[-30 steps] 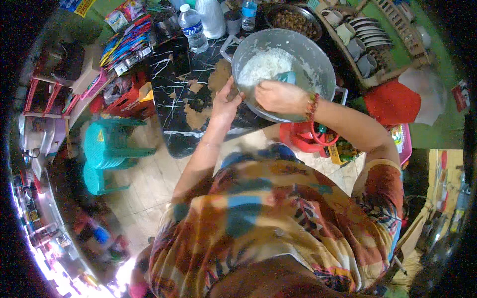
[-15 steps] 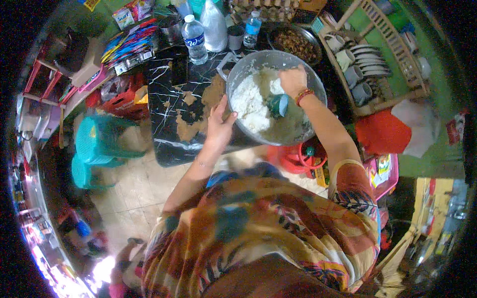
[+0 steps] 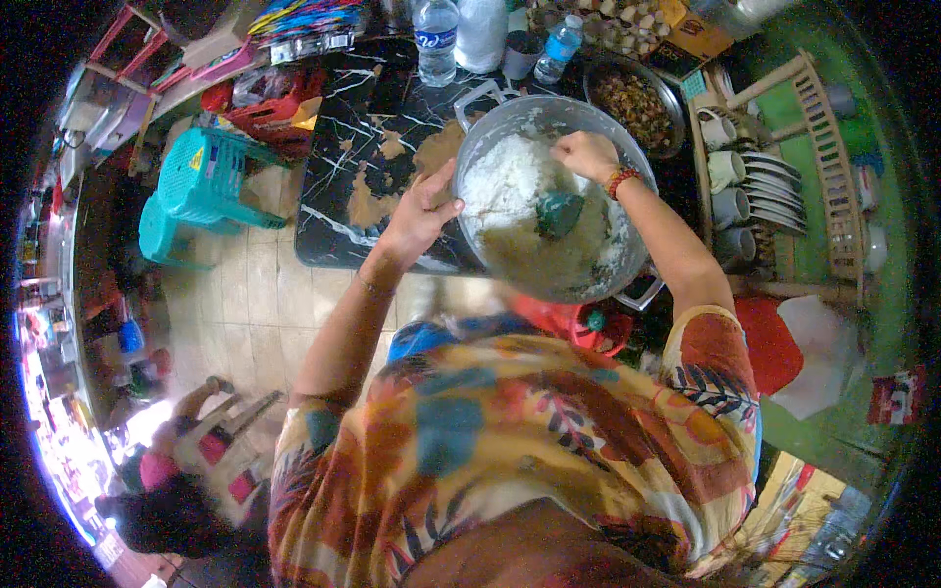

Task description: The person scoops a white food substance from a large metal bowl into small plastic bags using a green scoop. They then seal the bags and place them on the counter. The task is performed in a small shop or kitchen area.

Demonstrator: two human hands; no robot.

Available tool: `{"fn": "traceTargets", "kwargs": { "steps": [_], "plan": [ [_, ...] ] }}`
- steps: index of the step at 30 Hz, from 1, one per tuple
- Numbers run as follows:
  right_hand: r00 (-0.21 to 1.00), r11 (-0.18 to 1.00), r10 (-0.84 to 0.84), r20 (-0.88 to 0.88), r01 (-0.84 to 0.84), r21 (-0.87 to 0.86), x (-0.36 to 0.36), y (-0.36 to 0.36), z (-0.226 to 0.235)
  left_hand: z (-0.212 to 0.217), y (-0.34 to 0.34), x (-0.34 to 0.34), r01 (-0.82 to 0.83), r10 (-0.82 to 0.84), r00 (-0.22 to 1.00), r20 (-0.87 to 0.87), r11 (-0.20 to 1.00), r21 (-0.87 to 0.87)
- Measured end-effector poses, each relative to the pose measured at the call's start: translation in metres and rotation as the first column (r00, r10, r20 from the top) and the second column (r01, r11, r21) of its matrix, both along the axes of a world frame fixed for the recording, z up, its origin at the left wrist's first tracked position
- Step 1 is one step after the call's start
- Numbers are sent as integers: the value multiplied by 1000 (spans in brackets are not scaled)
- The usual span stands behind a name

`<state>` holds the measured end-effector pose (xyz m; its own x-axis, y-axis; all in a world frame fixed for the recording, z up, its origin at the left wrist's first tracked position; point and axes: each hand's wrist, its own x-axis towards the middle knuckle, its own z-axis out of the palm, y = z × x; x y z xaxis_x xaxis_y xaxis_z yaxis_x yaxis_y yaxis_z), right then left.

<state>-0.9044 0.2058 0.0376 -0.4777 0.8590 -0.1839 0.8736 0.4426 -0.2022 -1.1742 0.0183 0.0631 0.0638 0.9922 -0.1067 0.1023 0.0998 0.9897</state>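
A large metal pot [image 3: 627, 265] holding white cooked rice [image 3: 505, 186] stands on a black marble-patterned table [image 3: 363, 157]. My left hand [image 3: 421, 211] presses flat against the pot's left rim. Over the pot, my right hand [image 3: 586, 155] grips the handle of a teal rice scoop [image 3: 559, 211], whose blade sits in the rice. A beaded bracelet is on my right wrist.
Plastic water bottles [image 3: 436, 39] stand at the table's far edge, beside a metal bowl of brown food [image 3: 637, 98]. A wooden rack with cups and plates [image 3: 774, 186] is on the right. Teal plastic stools [image 3: 201, 186] stand on the tiled floor at left. Another person [image 3: 167, 490] is at lower left.
My right hand with the scoop has moved from the near side of the pot to its far side. The left hand has stayed on the rim. The view has shifted.
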Motion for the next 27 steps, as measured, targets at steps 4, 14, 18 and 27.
{"fn": "traceTargets", "kwargs": {
  "steps": [4, 14, 18, 27],
  "plan": [
    [996, 995, 78, -33, -80, -53, -10, -4, 7, 3, 1, -4, 86, -64, 976, -207, 992, 97],
    [768, 726, 540, 344, -632, 271, -53, -144, 71, 2, -6, -1, -42, 42, 999, -15, 999, 1],
    [926, 917, 304, 225, -348, 194, -40, -178, 72, -5, -5, -2, -70, 70, 996, -46, 998, 4],
    [978, 988, 142, 150, -148, 33, -49, -198, 66, -7, -1, -9, 24, -23, 1000, -11, 1000, 20]
  ]
}}
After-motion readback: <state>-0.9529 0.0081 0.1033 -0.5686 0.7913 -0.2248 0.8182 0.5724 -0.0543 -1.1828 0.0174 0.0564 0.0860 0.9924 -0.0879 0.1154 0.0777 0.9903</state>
